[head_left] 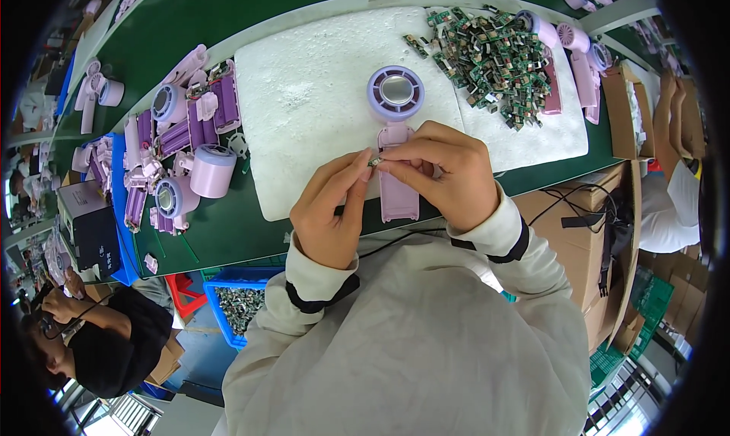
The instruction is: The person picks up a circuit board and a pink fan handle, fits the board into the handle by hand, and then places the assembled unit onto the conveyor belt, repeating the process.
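A small green circuit board [374,162] is pinched between the fingertips of both hands. My left hand [331,206] grips its left side, thumb and fingers pressed together. From the right, my right hand [447,170] holds it too, and those fingers partly cover the open handle of a pink handheld fan [400,196]. The fan lies on a white foam sheet [312,79], its round lilac head [395,93] pointing away from me and its handle toward me. Part of the handle's inside is hidden behind my right hand.
A heap of small circuit boards [494,67] covers the sheet's far right. Pink fan parts and purple cylinders [179,128] are piled at the left, beside a blue bin [122,208]. Below the table edge, a blue crate [232,307] holds small parts. Another person [114,337] sits at lower left.
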{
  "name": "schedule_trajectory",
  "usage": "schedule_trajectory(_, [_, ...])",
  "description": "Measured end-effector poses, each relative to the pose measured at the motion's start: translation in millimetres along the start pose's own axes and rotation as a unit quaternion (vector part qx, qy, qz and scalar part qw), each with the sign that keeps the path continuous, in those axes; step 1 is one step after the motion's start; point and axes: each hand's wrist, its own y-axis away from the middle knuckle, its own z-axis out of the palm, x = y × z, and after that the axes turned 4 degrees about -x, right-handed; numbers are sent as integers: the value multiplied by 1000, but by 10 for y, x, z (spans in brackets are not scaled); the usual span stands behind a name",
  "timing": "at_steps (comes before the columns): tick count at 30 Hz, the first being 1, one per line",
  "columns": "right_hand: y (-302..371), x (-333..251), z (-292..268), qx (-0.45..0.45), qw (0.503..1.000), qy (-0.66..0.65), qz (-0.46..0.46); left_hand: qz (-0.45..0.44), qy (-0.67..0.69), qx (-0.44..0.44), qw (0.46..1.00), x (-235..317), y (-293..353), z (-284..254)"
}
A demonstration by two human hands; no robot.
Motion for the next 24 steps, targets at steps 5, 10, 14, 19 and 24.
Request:
schedule_trajectory(5, [-6, -2, -34, -34, 999, -17, 24, 62, -70, -41, 995, -3, -45, -113])
schedule_trajectory(10, [26, 13, -4, -27, 999, -20, 30, 75, -69, -41, 994, -18, -61, -114])
schedule_trajectory(14, [17, 32, 22, -9, 1000, -6, 13, 60, -65, -31, 996, -8, -57, -96])
schedule_trajectory(19, [-24, 106, 9, 19, 995, 51, -81, 16, -16, -20, 1000, -38, -34, -78])
schedule_trajectory(24, [-41, 118, 13, 33, 987, 57, -148, 2, 6, -4, 1000, -19, -1, -29])
